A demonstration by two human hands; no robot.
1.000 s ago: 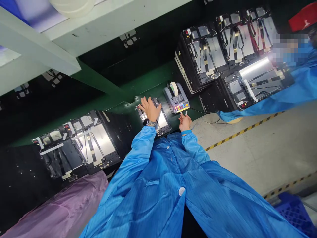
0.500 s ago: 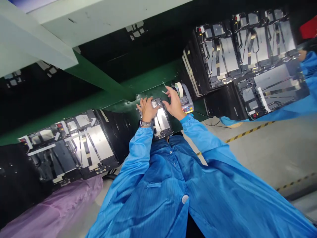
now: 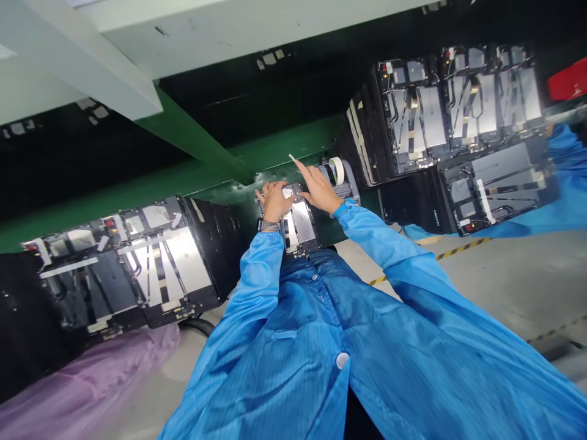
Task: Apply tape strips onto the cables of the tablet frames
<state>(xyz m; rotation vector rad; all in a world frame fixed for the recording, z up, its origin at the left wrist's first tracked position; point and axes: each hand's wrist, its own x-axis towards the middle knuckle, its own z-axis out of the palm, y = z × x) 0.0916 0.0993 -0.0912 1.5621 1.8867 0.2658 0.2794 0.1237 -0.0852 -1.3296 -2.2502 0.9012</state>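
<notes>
A flat device [image 3: 303, 221] with a shiny silver plate and dark ribbon cables lies on the green bench in front of me. My left hand [image 3: 276, 203] rests over its upper left part, fingers spread and thumb on the plate. Beside the device's upper right corner is my right hand [image 3: 320, 189], its thumb close to the device and its index finger stretched out. A white strip [image 3: 292, 157], which looks like tape, sticks out from that fingertip. Just right of this hand stands a grey tape dispenser [image 3: 352, 183] with a cream tape roll [image 3: 337, 171].
Rows of similar devices [image 3: 169, 263] stand on the left, with more devices [image 3: 419, 122] at the right. A green post [image 3: 197, 137] and a white beam [image 3: 229, 43] cross above the bench. Other people's purple [image 3: 105, 373] and blue [image 3: 568, 177] garments show at the sides.
My right hand has turned and moved left, and its thumb is now nearer the device. Two strips showed at its fingers before; one shows clearly now. The left hand stays on the device.
</notes>
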